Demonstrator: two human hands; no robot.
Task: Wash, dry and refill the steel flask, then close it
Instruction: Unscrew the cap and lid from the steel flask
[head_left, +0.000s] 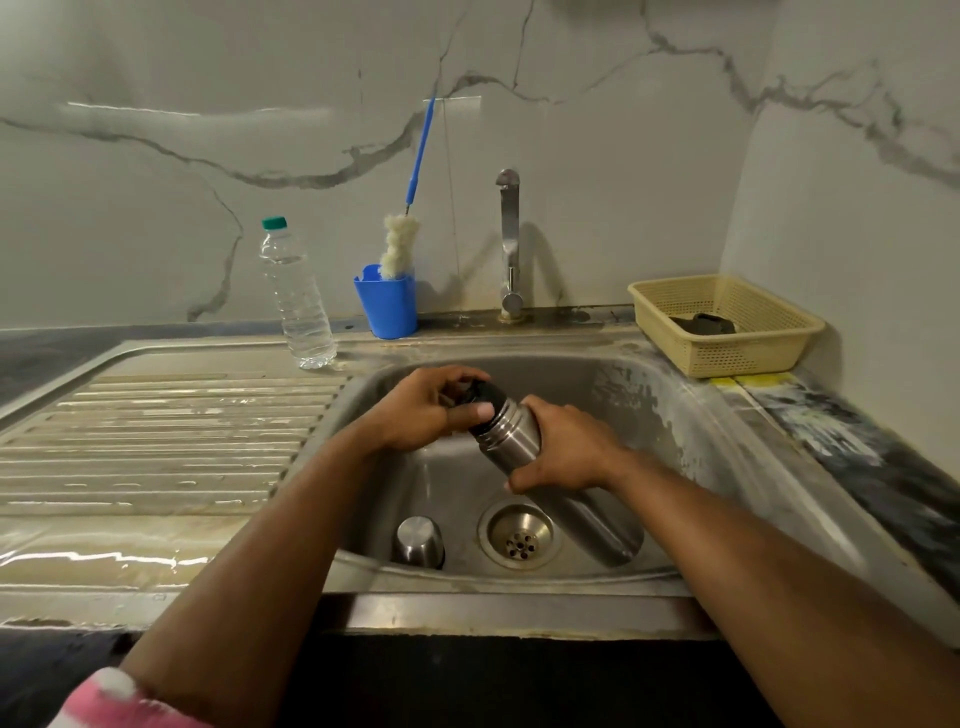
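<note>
While the flask (524, 452) hung tilted over the sink (675, 415), its long axis ran from the black stopper (485, 397) at upper left down to its base at lower right, near the drain (519, 535). On the left, the draining board (156, 441) lay wet and ribbed, with a water bottle (297, 306) standing at its back edge beside a blue cup (387, 306) holding a brush (400, 244). The left hand (431, 410) was curled round the stopper, fingers over its top and thumb against the neck, so it was the nearer one for any twisting. A steel cap (418, 540) stood mouth-down in the basin, just left of the drain and apart from the flask. The right hand (566, 452) was clamped round the flask's middle, steadying it. Behind stood the tap (510, 244), apparently not running. At far right a cream basket (727, 327) sat on the desk (852, 447), which was dark and stained. Judging by this, the stopper probably still needed unscrewing, turned about that slanted axis against the right hand's hold.
</note>
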